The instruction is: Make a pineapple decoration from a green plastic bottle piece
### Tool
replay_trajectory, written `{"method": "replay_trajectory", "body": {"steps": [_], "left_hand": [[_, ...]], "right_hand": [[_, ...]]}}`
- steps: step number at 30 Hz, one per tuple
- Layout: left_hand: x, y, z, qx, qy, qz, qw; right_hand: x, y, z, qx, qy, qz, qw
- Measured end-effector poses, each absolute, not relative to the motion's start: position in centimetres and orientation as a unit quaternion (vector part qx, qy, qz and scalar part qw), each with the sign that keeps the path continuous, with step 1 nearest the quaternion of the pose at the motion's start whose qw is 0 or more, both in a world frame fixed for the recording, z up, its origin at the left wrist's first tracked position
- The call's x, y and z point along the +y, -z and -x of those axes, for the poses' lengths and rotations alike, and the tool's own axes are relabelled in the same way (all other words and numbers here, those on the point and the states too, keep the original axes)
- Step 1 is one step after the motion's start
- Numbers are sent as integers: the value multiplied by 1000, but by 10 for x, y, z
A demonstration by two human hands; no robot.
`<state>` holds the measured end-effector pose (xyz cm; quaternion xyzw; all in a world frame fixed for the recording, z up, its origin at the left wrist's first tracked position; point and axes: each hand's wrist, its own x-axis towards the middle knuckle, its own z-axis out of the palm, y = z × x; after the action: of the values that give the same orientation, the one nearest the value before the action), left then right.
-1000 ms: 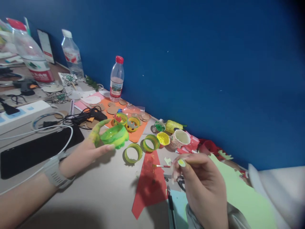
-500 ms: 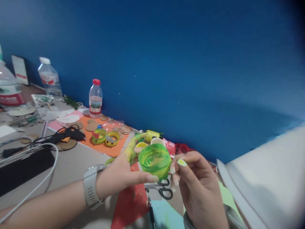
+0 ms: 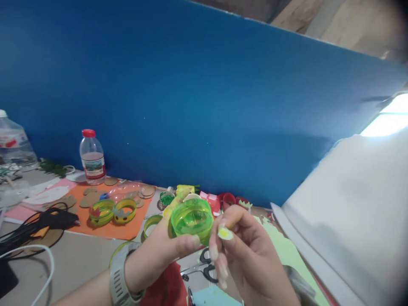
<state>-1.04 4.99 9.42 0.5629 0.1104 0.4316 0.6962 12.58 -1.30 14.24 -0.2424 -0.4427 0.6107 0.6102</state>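
Observation:
My left hand (image 3: 162, 248), with a pale watch on the wrist and green-yellow paint on its fingers, is wrapped round a translucent green plastic cup (image 3: 191, 219). Beside the cup's right side, my right hand (image 3: 245, 250) has thumb and forefinger pinched together; what lies between them is too small to name. Below the cup, black-handled scissors (image 3: 208, 272) rest on the table. Two yellow-green rings with crown shapes, one red-crowned (image 3: 102, 212) and one grey-crowned (image 3: 125, 211), stand on an orange sheet (image 3: 119, 231) to the left.
A red-capped bottle (image 3: 92, 159) stands against the blue partition (image 3: 191, 106). Black cables (image 3: 41, 221) and a white cable (image 3: 52, 263) lie at the left. Red paper (image 3: 168, 284), light blue paper (image 3: 216, 296) and pale green paper (image 3: 283, 246) lie near my hands.
The view has swung up and to the right, so the table things appear lower and further left. My left hand still holds the green cup, and my right hand remains pinched beside it.

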Motion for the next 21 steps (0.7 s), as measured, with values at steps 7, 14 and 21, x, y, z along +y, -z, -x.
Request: {"method": "replay_trajectory", "body": {"steps": [7, 14, 21], "left_hand": [[61, -78, 23, 162, -486, -518, 685], [61, -87, 32, 148, -496, -520, 679], [63, -90, 33, 113, -517, -533, 660]], "right_hand": [[-3, -144, -139, -507, -565, 368, 538], [4, -137, -138, -493, -603, 382, 496], [7, -139, -141, -473, -626, 389, 482]]}}
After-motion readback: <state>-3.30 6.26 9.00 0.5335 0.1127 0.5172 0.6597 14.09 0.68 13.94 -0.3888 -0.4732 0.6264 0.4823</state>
